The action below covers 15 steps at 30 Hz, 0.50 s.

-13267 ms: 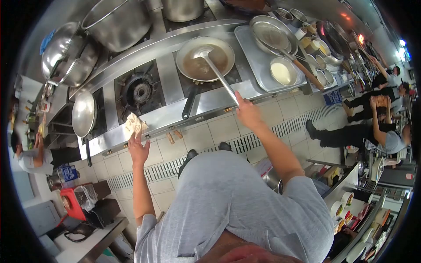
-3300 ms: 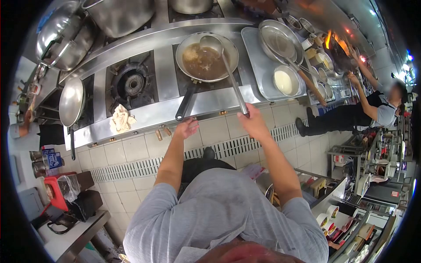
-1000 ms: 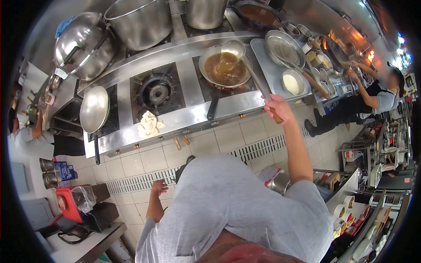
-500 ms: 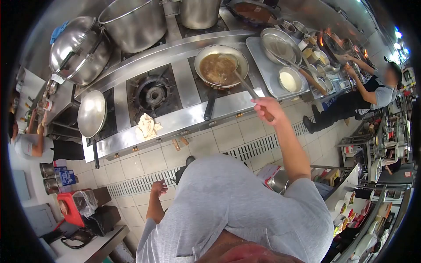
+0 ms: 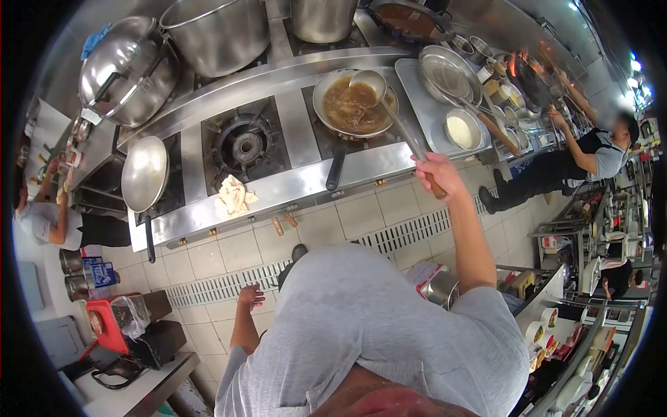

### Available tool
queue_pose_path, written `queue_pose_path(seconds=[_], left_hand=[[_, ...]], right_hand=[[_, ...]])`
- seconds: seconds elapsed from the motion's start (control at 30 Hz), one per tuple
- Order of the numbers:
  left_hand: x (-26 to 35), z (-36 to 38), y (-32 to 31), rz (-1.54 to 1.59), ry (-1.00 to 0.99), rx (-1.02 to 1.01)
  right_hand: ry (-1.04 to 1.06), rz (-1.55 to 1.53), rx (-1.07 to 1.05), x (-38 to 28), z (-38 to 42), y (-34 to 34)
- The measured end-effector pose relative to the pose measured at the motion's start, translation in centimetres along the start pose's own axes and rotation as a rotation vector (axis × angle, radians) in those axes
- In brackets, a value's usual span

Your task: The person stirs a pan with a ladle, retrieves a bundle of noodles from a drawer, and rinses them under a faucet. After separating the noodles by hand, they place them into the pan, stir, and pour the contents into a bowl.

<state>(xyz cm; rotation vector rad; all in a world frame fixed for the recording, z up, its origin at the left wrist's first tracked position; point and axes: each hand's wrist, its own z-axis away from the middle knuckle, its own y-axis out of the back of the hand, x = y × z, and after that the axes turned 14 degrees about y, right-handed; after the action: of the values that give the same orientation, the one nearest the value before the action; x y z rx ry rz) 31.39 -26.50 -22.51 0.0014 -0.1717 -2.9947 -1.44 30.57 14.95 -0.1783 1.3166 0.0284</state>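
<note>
My right hand (image 5: 441, 176) grips the wooden end of a long ladle (image 5: 404, 133). The ladle's round bowl is at the far right side of a frying pan (image 5: 319, 97), over brown sauce (image 5: 344, 115) with shreds in it. This pan sits on a burner, its black handle (image 5: 336, 167) pointing towards me, untouched. My left hand (image 5: 251, 297) hangs low by my side, fingers apart and holding nothing. Left of the pan, a crumpled cream cloth (image 5: 236, 195) lies on the stove's front edge.
A bare burner (image 5: 245, 144) and an empty-looking pan (image 5: 146, 174) are to the left. Large pots (image 5: 215, 38) stand behind. On the right are a metal tray (image 5: 417, 87) and a white-filled bowl (image 5: 464, 130). A co-worker (image 5: 590, 153) handles a flaming wok (image 5: 526, 80).
The ladle's bowl has come up out of the sauce towards the far side of the pan. My right hand has shifted slightly right. My left hand stays low.
</note>
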Motion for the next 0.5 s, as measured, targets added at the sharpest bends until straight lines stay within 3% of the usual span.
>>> queue_pose_path(seconds=[0.27, 0.5], left_hand=[[0.3, -0.7, 0.1, -0.008, -0.009, -0.014], [0.7, -0.1, -0.5, -0.034, -0.012, -0.007]], right_hand=[[0.168, 0.387, -0.070, -1.4, 2.0, 0.7], [0.142, 0.776, -0.058, -2.2, 5.0, -1.7]])
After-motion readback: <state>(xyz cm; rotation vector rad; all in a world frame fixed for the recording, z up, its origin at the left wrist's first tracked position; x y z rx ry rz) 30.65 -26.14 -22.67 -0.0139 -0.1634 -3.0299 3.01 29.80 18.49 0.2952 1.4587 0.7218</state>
